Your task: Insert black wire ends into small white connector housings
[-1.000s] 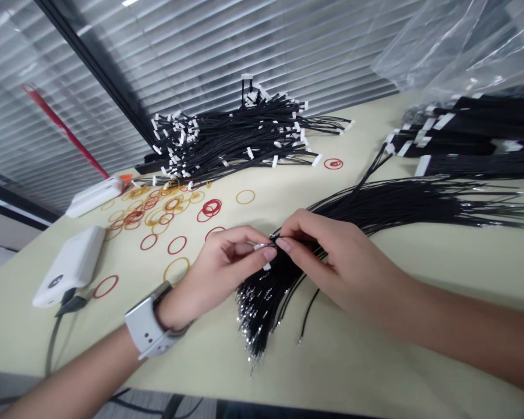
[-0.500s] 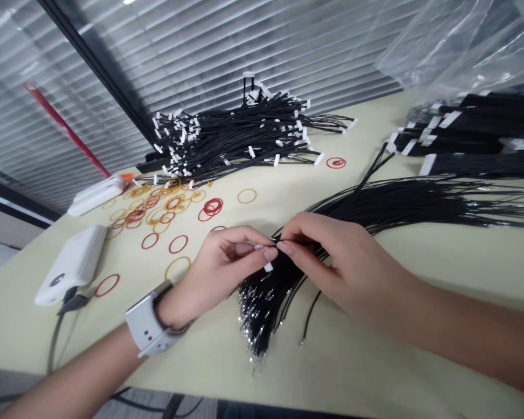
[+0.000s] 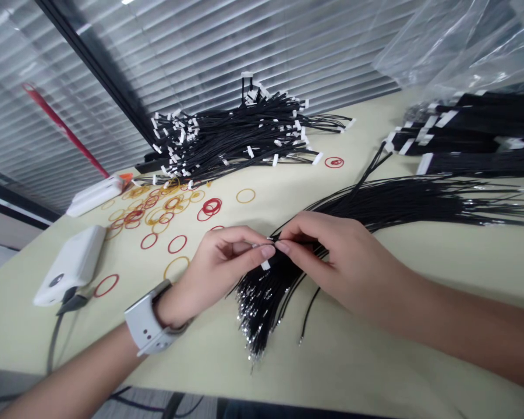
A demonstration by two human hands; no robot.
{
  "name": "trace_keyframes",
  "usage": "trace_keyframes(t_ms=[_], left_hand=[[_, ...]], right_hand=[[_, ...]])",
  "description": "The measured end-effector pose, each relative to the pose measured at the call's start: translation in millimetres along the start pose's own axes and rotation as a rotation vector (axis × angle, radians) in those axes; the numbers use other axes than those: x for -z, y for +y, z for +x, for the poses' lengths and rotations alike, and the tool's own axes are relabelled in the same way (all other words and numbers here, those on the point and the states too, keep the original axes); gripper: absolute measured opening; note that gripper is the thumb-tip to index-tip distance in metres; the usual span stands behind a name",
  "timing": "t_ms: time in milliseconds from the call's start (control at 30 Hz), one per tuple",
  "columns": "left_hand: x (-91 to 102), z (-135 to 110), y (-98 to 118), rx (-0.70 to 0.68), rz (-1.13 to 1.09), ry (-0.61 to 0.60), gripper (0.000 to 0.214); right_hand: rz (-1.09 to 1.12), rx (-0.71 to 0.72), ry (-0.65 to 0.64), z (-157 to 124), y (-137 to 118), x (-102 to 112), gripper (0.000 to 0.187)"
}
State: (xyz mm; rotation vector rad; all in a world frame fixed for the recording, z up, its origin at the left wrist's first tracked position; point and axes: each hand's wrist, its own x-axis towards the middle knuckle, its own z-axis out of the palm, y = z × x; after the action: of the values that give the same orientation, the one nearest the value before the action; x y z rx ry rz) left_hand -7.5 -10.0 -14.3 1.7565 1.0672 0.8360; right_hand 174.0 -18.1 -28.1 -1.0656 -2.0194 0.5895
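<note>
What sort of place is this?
Probably an assembly workbench: left hand and right hand pinch a wire end in a loose bundle of thin black wires; a heap of black wires with white plastic connectors beyond, red and yellow rubber bands strewn about.

Over the loose bundle of black wires [image 3: 397, 203] on the counter [image 3: 375, 349], the left hand [image 3: 218, 265] pinches a small white connector [image 3: 266, 265] while the right hand [image 3: 340, 262] pinches one wire end [image 3: 274, 240] against it, with rubber bands [image 3: 166, 215] scattered beyond.
</note>
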Motion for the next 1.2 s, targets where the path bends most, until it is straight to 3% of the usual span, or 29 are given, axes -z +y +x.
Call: trace_keyframes(t_ms=[433,667,1200], left_hand=[[2.6,1.0,2.3,0.103,-0.258,-0.023,0.016],[7.1,0.6,-1.2,0.110,-0.321,-0.057,0.015],[2.9,1.4,3.2,0.121,-0.301,-0.061,0.016]], right_hand=[[0.098,-0.188,-0.084,7.4,1.9,11.0,0.014],[0.068,-0.190,-0.147,6.3,2.8,11.9,0.016],[-0.018,-0.209,-0.105,2.0,0.0,2.7,0.016]])
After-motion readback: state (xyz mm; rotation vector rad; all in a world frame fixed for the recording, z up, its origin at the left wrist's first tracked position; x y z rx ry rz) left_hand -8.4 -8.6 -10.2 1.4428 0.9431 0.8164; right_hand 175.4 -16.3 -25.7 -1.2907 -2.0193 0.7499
